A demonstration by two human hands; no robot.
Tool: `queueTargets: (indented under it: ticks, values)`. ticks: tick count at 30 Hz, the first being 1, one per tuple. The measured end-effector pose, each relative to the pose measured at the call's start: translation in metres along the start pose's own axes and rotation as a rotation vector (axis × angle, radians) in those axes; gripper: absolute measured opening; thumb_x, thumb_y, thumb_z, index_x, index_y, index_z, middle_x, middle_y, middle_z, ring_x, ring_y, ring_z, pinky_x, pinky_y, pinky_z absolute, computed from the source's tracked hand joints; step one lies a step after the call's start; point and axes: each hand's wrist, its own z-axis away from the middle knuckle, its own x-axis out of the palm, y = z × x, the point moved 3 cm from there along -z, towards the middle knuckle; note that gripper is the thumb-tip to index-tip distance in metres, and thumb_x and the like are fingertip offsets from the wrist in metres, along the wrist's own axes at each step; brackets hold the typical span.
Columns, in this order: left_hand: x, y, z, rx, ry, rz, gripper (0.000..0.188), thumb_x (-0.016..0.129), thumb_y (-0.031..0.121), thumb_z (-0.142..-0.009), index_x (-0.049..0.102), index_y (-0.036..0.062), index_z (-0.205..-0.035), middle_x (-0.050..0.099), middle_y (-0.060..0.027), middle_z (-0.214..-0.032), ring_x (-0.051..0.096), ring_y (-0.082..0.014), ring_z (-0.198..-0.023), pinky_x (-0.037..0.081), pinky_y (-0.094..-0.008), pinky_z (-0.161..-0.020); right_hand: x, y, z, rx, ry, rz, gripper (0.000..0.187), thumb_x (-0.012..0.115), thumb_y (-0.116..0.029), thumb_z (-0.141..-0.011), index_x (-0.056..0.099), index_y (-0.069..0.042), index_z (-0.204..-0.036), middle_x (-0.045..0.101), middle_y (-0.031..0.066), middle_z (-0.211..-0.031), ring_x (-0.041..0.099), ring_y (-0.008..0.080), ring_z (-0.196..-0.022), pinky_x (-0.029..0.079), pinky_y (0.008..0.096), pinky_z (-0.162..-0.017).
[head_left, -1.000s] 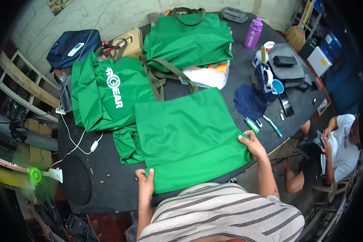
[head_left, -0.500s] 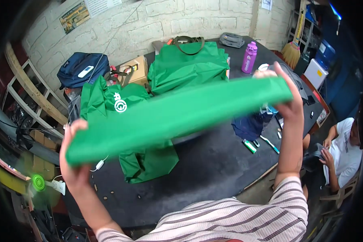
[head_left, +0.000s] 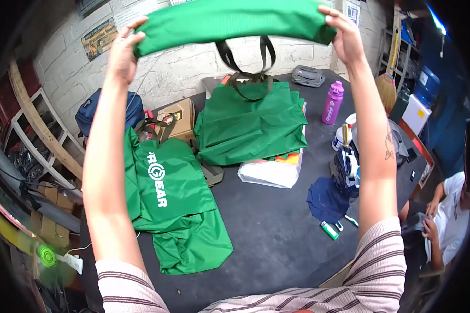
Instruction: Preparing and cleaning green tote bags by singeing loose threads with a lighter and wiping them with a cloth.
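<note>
A green fabric tote bag (head_left: pixel 235 22) is held up high, stretched sideways between my two hands, its upper part cut off by the picture's edge. My left hand (head_left: pixel 124 49) grips its left end, fingers bent over the cloth. At the opposite end my right hand (head_left: pixel 345 40) pinches the corner. Dark strap handles (head_left: pixel 222 55) dangle below the bag. Under it on the black table (head_left: pixel 266 224) lies a pile of green bags (head_left: pixel 250 122). To the left, another green bag (head_left: pixel 177 167) with white print lies spread out, partly behind my left forearm.
A purple bottle (head_left: pixel 332 103), a grey pouch (head_left: pixel 308 76) and a navy cloth (head_left: pixel 327 201) lie or stand toward the right. A cardboard box (head_left: pixel 176 119) and a blue backpack (head_left: pixel 102 112) are at the back left. A seated person (head_left: pixel 446 219) is beyond the right edge.
Both my hands have risen and moved away from me, carrying the bag from above the table's middle to in front of the wall. Its strap handles now show, and the bags beneath are uncovered.
</note>
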Motion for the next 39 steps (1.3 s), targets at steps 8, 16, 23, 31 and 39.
queueTargets:
  ticks: [8, 16, 23, 31, 39]
  values:
    - [0.030, -0.219, 0.138, -1.170, -0.438, -0.681, 0.038, 0.054, 0.015, -0.084, 0.056, 0.0172, -0.122, 0.059, -0.0031, -0.081, 0.054, -0.0140, -0.069, 0.042, -0.0346, -0.057, -0.067, 0.200, 0.181, 0.829, -0.199, 0.695, 0.043, 0.065, -0.018, -0.081, 0.058, -0.003, -0.120, 0.063, 0.0175, -0.108, 0.060, 0.0247, -0.097, 0.046, 0.0348, -0.089]
    - [-0.001, -0.087, 0.268, -0.673, -0.301, -0.456, 0.032, 0.059, 0.015, -0.088, 0.059, 0.0048, -0.118, 0.064, -0.0071, -0.104, 0.059, -0.0174, -0.100, 0.045, -0.0281, -0.082, -0.007, 0.076, 0.316, 0.345, -0.126, 0.915, 0.021, 0.061, -0.005, -0.081, 0.058, 0.001, -0.101, 0.059, 0.0139, -0.104, 0.055, 0.0282, -0.101, 0.043, 0.0353, -0.090]
    - [-0.084, -0.027, 0.408, -0.519, 0.653, -0.542, 0.015, 0.054, 0.002, -0.089, 0.063, 0.0016, -0.101, 0.064, -0.0036, -0.093, 0.058, -0.0104, -0.084, 0.045, -0.0230, -0.077, 0.028, -0.029, 0.485, 0.765, -0.253, 1.144, 0.028, 0.068, -0.006, -0.074, 0.060, -0.002, -0.101, 0.052, 0.0163, -0.113, 0.048, 0.0347, -0.111, 0.037, 0.0411, -0.096]
    - [0.056, -0.097, 0.421, -0.311, -0.245, -1.072, 0.026, 0.055, -0.002, -0.074, 0.067, 0.0054, -0.096, 0.064, -0.0110, -0.095, 0.060, -0.0280, -0.096, 0.045, -0.0415, -0.084, 0.016, -0.018, 0.561, 0.798, -0.074, 1.765, 0.049, 0.057, -0.025, -0.087, 0.044, -0.016, -0.134, 0.037, 0.0169, -0.138, 0.028, 0.0411, -0.131, 0.022, 0.0599, -0.104]
    - [0.047, -0.145, 0.395, -0.495, -0.140, -1.130, 0.008, 0.068, 0.018, -0.070, 0.072, 0.0108, -0.073, 0.067, -0.0128, -0.072, 0.066, -0.0291, -0.068, 0.050, -0.0404, -0.063, 0.023, -0.029, 0.555, 0.668, 0.011, 1.621, 0.046, 0.063, -0.021, -0.082, 0.050, -0.013, -0.125, 0.045, 0.0135, -0.121, 0.037, 0.0369, -0.122, 0.024, 0.0568, -0.104]
